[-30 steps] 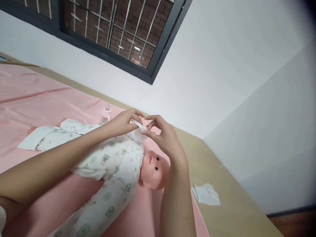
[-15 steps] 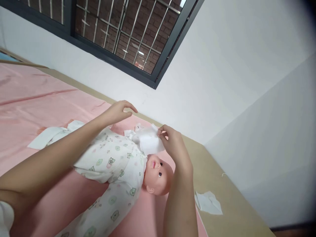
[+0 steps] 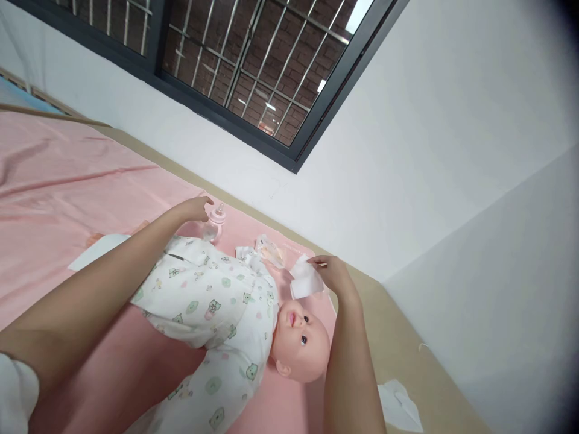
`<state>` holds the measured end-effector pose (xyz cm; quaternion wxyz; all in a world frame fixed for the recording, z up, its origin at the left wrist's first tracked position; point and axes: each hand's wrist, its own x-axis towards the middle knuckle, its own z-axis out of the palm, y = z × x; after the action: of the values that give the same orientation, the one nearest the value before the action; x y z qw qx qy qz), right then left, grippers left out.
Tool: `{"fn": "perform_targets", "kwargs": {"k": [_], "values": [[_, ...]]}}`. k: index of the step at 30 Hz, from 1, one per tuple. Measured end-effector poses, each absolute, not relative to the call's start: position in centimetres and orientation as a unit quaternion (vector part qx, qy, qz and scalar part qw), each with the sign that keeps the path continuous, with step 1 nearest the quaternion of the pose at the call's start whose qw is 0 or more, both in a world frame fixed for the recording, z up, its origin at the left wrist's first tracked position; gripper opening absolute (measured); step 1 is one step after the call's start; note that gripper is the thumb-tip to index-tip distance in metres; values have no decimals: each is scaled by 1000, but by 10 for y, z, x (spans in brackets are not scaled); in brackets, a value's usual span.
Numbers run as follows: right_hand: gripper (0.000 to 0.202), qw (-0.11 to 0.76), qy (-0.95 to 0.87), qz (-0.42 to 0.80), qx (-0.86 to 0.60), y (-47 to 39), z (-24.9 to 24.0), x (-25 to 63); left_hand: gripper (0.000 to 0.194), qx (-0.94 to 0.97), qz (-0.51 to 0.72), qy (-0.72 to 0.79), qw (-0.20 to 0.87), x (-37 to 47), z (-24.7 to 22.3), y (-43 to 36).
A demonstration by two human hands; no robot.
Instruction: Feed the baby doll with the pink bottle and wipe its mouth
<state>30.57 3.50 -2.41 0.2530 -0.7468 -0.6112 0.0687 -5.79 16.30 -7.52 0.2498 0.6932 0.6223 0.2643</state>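
The left hand [image 3: 195,208] reaches out, fingers loosely open and holding nothing, just short of the pink baby bottle [image 3: 214,220] standing beyond the doll [image 3: 235,313]. The right hand [image 3: 332,274], farther off, pinches a white wipe [image 3: 304,280] above the doll's face.

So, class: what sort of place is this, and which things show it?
Probably a baby-care practice room: a doll in a romper lies on a pink sheet, with a bottle beside it and a wipe in the right hand.
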Motion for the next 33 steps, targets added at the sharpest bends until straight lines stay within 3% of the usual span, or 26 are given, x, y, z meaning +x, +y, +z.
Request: {"fn": "perform_targets", "kwargs": {"k": [3,7,11,15,22,26,33], "values": [[21,348,-623,139,-686,62,-28,303,81,704,239,612,270,-58,-79,166],[32,469,-582,305,-590,89,-36,298,80,722,229,592,275,-57,-84,169],[42,459,-536,440,-556,100,-57,305,69,742,229,568,272,-55,-86,168],[47,425,-506,501,-559,100,-82,319,63,753,234,552,273,-52,-86,165],[49,432,-487,500,-571,87,-92,332,46,765,244,532,270,-49,-87,163],[38,478,-471,454,-587,81,-91,339,57,756,257,540,265,-50,-90,165],[38,597,-472,300,-575,71,-98,366,65,747,275,544,265,-48,-93,165]]}}
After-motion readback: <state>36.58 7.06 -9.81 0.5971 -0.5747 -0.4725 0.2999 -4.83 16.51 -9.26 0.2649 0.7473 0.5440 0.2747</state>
